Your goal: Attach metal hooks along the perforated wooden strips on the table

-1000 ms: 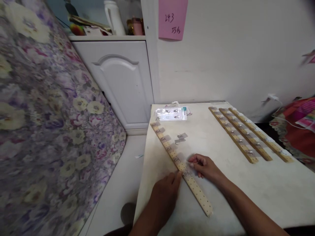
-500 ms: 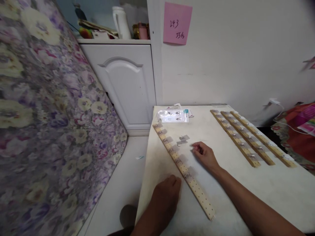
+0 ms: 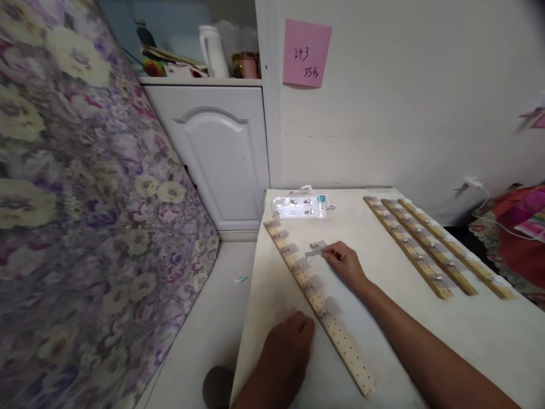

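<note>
On the table, my right hand (image 3: 346,264) pinches the edge of a small clear plastic hook piece (image 3: 314,254) with a metal hook. A second such clear piece (image 3: 318,245) lies right behind it, partly overlapping. My left hand (image 3: 289,347) rests closed at the table's left side, beside a wooden strip (image 3: 349,346) with rows of small holes; what its curled fingers hold, if anything, is hidden. Along the far part of this strip sit several clear hook pieces (image 3: 313,287). Its near end shows bare holes.
A clear blister pack of hooks (image 3: 299,207) lies at the table's back left. Three more wooden strips (image 3: 440,292) with hooks lie on the right. A white cabinet (image 3: 213,159) and floral curtain (image 3: 106,227) stand to the left. A pink note (image 3: 306,54) hangs on the wall.
My right hand has moved left and has taken hold of the near clear hook piece. The left hand stays by the strip. The view has tilted slightly up.
</note>
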`<state>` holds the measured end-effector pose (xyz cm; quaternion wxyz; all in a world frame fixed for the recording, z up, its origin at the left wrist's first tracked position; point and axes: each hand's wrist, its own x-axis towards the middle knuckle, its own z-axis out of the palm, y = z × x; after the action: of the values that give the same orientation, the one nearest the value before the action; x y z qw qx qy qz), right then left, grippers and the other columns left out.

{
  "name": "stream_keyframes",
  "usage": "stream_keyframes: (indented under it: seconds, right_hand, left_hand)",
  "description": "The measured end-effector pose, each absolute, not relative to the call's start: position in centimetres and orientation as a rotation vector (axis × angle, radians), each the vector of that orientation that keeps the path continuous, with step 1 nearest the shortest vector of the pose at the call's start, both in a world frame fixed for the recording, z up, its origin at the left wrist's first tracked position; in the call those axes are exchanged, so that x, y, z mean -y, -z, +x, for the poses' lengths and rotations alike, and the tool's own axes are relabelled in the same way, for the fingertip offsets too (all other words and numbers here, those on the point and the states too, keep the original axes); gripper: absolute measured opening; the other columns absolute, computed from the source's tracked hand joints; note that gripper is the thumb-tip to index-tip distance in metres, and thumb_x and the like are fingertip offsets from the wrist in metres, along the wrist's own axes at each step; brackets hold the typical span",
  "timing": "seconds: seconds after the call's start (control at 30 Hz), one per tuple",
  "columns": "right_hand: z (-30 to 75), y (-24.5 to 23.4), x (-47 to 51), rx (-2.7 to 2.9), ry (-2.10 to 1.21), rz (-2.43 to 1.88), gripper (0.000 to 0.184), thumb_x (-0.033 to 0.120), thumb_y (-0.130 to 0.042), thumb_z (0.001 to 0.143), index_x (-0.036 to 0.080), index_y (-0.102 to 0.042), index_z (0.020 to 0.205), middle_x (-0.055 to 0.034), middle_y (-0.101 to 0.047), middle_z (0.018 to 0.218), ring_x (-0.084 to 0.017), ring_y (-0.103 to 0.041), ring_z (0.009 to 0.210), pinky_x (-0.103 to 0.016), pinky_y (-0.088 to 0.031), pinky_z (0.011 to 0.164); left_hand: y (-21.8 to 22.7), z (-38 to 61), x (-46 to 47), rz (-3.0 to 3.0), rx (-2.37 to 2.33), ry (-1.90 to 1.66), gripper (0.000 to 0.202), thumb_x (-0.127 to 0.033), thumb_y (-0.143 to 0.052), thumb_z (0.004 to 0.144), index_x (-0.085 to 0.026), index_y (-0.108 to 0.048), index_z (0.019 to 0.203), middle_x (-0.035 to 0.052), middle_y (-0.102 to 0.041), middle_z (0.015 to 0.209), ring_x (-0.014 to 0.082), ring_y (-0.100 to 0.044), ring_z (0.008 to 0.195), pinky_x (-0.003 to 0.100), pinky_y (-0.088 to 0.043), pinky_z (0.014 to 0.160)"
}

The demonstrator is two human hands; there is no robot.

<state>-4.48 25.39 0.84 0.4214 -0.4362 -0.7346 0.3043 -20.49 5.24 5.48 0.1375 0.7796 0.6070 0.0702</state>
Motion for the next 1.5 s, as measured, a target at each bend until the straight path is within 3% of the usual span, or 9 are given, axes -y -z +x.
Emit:
stream_keyframes:
  seconds: [0.13, 0.37, 0.5, 0.63, 0.73, 0.83, 1.13, 1.5]
  right_hand:
    - [-4.2, -1.3, -24.9, 1.787, -0.788, -1.094, 0.013, 0.03, -0.057, 0.077, 0.02, -0.066, 0.078, -0.002, -0.06, 0.08, -0.016, -0.054, 0.068, -0.028, -0.043, 0.064]
    - [-2.1, -1.4, -23.4, 1.608, -0.883, -1.184, 0.016, 0.035, -0.052, 0.08, 0.02, -0.055, 0.076, 0.0031, -0.053, 0.061, -0.013, -0.046, 0.054, -0.023, -0.037, 0.05]
    - [-0.4, -2.0, -21.8, 1.527, -0.927, -1.227, 0.018, 0.038, -0.053, 0.08, 0.021, -0.056, 0.083, 0.0044, -0.05, 0.058, -0.012, -0.044, 0.049, -0.023, -0.035, 0.045]
    - [1.0, -2.7, -19.9, 1.428, -1.126, -1.218, 0.022, 0.04, -0.057, 0.078, 0.02, -0.056, 0.087, 0.0072, -0.046, 0.051, -0.01, -0.039, 0.04, -0.022, -0.03, 0.038]
    - [1.8, -2.9, -18.9, 1.379, -1.302, -1.153, 0.024, 0.041, -0.059, 0.079, 0.019, -0.055, 0.088, 0.0072, -0.05, 0.049, -0.01, -0.043, 0.038, -0.022, -0.035, 0.04]
    - [2.3, -2.7, -18.3, 1.368, -1.426, -1.113, 0.027, 0.042, -0.062, 0.078, 0.019, -0.055, 0.09, 0.0056, -0.056, 0.049, -0.01, -0.049, 0.04, -0.023, -0.04, 0.043]
    - [3.2, -2.7, -14.3, 1.38, -1.822, -0.976, 0.024, 0.039, -0.067, 0.077, 0.019, -0.057, 0.085, 0.0065, -0.052, 0.058, -0.007, -0.051, 0.042, -0.02, -0.041, 0.043]
    - [2.5, -1.9, -13.2, 1.53, -1.858, -1.065, 0.025, 0.04, -0.065, 0.078, 0.018, -0.06, 0.09, 0.0034, -0.06, 0.07, -0.007, -0.057, 0.048, -0.019, -0.043, 0.045]
  left_hand:
    - [-5.6, -20.6, -5.2, 2.239, -1.754, -0.209, 0.017, -0.014, -0.036, 0.091, -0.019, -0.052, 0.091, 0.002, -0.057, 0.09, 0.0144, -0.051, 0.075, 0.025, -0.04, 0.066]
    - [-5.4, -20.7, -5.2, 2.278, -1.776, -0.294, 0.019, -0.014, -0.034, 0.09, -0.02, -0.052, 0.087, 0.0012, -0.057, 0.086, 0.0143, -0.052, 0.071, 0.025, -0.04, 0.064]
    - [-5.6, -20.7, -5.2, 2.274, -1.768, -0.298, 0.019, -0.012, -0.035, 0.089, -0.02, -0.052, 0.085, 0.0011, -0.057, 0.084, 0.014, -0.052, 0.069, 0.025, -0.039, 0.062]
    - [-5.6, -20.8, -5.1, 2.246, -1.775, -0.362, 0.022, -0.014, -0.032, 0.091, -0.019, -0.052, 0.082, 0.0005, -0.057, 0.082, 0.013, -0.052, 0.07, 0.023, -0.039, 0.062]
    - [-5.8, -20.7, -5.1, 2.272, -1.763, -0.342, 0.021, -0.017, -0.033, 0.091, -0.02, -0.052, 0.083, 0.0006, -0.057, 0.081, 0.0127, -0.052, 0.068, 0.023, -0.038, 0.06]
    - [-6.1, -20.5, -5.1, 2.297, -1.762, -0.299, 0.018, -0.016, -0.036, 0.09, -0.02, -0.053, 0.084, 0.0008, -0.057, 0.081, 0.0132, -0.052, 0.067, 0.023, -0.038, 0.059]
    - [-6.0, -20.2, -4.4, 2.323, -1.657, -0.368, 0.021, -0.02, -0.033, 0.093, -0.021, -0.054, 0.091, 0.0003, -0.06, 0.083, 0.013, -0.053, 0.069, 0.022, -0.038, 0.06]
    - [-4.0, -18.9, -2.5, 2.342, -1.73, -0.485, 0.031, -0.015, -0.034, 0.089, -0.021, -0.057, 0.109, 0.0034, -0.062, 0.08, 0.0148, -0.055, 0.065, 0.024, -0.042, 0.059]
